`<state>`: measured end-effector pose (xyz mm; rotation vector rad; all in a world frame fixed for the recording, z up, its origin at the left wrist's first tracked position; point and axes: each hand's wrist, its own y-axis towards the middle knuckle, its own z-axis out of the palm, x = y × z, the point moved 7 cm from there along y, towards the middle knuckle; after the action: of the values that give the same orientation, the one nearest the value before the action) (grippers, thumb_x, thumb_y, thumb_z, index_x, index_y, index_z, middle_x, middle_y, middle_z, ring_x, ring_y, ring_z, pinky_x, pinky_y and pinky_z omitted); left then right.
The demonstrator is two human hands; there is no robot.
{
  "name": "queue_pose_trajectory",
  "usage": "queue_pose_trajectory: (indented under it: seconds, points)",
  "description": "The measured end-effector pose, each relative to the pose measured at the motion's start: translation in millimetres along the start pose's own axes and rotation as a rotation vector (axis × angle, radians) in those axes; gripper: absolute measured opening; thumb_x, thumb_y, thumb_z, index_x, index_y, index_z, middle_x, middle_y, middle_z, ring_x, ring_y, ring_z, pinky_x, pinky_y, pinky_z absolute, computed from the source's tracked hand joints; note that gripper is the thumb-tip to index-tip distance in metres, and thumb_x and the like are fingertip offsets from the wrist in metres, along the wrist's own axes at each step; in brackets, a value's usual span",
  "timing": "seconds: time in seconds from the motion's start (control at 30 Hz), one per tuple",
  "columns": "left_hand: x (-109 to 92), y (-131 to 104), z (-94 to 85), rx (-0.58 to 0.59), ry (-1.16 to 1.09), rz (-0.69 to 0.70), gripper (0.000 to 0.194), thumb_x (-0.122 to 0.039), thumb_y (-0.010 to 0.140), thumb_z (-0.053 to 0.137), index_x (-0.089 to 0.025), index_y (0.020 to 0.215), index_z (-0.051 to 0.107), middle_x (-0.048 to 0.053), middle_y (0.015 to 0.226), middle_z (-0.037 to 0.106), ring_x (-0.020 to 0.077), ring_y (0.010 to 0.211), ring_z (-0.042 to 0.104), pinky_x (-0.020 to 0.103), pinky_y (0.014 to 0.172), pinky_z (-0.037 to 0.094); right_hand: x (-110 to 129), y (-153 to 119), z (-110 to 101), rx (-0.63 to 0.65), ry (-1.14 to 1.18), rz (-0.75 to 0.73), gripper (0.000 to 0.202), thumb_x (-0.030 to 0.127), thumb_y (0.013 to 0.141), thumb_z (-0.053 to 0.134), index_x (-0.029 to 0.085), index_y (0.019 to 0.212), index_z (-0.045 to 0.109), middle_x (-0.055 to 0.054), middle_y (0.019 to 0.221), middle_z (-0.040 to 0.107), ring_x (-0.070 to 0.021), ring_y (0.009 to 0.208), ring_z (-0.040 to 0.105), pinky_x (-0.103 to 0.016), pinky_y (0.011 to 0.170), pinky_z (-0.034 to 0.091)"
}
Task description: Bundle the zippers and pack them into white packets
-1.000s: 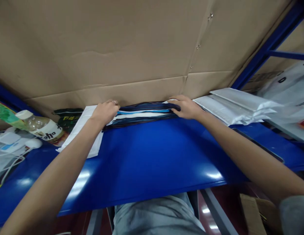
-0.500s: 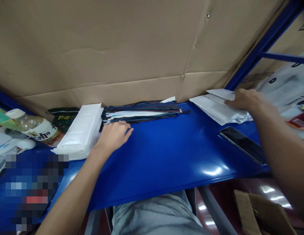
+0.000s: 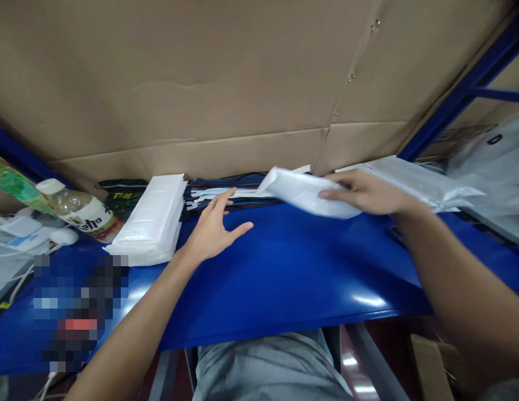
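My right hand (image 3: 363, 192) pinches the right end of a folded white plastic packet (image 3: 305, 192), held above the blue table. Its outline is smeared by motion. My left hand (image 3: 217, 225) hovers to the left of it, thumb and fingers spread, holding nothing. Behind my left hand lies a row of zippers (image 3: 242, 186), dark blue, brown and white, along the cardboard wall. To the left of that hand stands a stack of white packets (image 3: 150, 217). Another white packet (image 3: 418, 175) lies beyond my right wrist.
A drink bottle (image 3: 81, 209) leans at the left, beside a dark green bag (image 3: 123, 197) and white cabled items (image 3: 33, 231). The blue table (image 3: 276, 278) has a phone (image 3: 397, 235) partly under my right arm. An open cardboard box (image 3: 435, 362) sits below on the right.
My right hand has lifted a white packet from the right-hand pile and carried it left to mid-table. My left hand has risen from beside the zippers, its fingers spreading.
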<state>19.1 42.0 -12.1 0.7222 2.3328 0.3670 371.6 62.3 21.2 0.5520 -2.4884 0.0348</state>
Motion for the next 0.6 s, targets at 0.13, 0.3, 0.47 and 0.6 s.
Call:
queue_pose_trajectory:
  seconds: [0.13, 0.3, 0.47, 0.6]
  points:
    - [2.8, 1.6, 0.0, -0.011, -0.055, 0.045, 0.041, -0.043, 0.107, 0.064, -0.022, 0.143, 0.06, 0.012, 0.133, 0.074, 0.0253, 0.113, 0.074, 0.042, 0.1, 0.063, 62.3, 24.5, 69.0, 0.185, 0.171, -0.212, 0.054, 0.068, 0.104, 0.058, 0.019, 0.114, 0.078, -0.008, 0.107, 0.08, -0.0257, 0.091, 0.07, -0.033, 0.074, 0.051]
    - [37.0, 4.2, -6.7, -0.119, -0.065, -0.09, 0.019, -0.041, 0.11, 0.056, -0.023, 0.112, 0.063, 0.004, 0.09, 0.074, 0.0217, 0.083, 0.075, 0.036, 0.078, 0.062, 35.6, 18.4, 63.1, 0.049, 0.004, -0.183, 0.056, 0.06, 0.09, 0.079, 0.027, 0.135, 0.075, -0.007, 0.134, 0.078, -0.0326, 0.116, 0.073, -0.042, 0.098, 0.056]
    - [50.5, -0.2, -9.4, -0.327, -0.285, -0.212, 0.032, -0.044, 0.101, 0.073, -0.025, 0.119, 0.056, 0.004, 0.1, 0.075, 0.0175, 0.079, 0.076, 0.028, 0.066, 0.059, 2.9, 8.7, 54.7, 0.045, 0.098, -0.099, 0.048, 0.066, 0.089, 0.08, 0.024, 0.114, 0.08, -0.005, 0.114, 0.083, -0.0284, 0.096, 0.076, -0.036, 0.077, 0.057]
    - [42.5, -0.2, -7.5, -0.333, -0.267, -0.167, 0.028, -0.047, 0.107, 0.064, -0.023, 0.119, 0.07, 0.009, 0.121, 0.077, 0.0188, 0.089, 0.077, 0.031, 0.073, 0.061, 5.7, 9.7, 59.3, -0.038, 0.156, -0.109, 0.046, 0.061, 0.09, 0.082, 0.024, 0.117, 0.081, -0.005, 0.118, 0.083, -0.0289, 0.099, 0.077, -0.037, 0.08, 0.059]
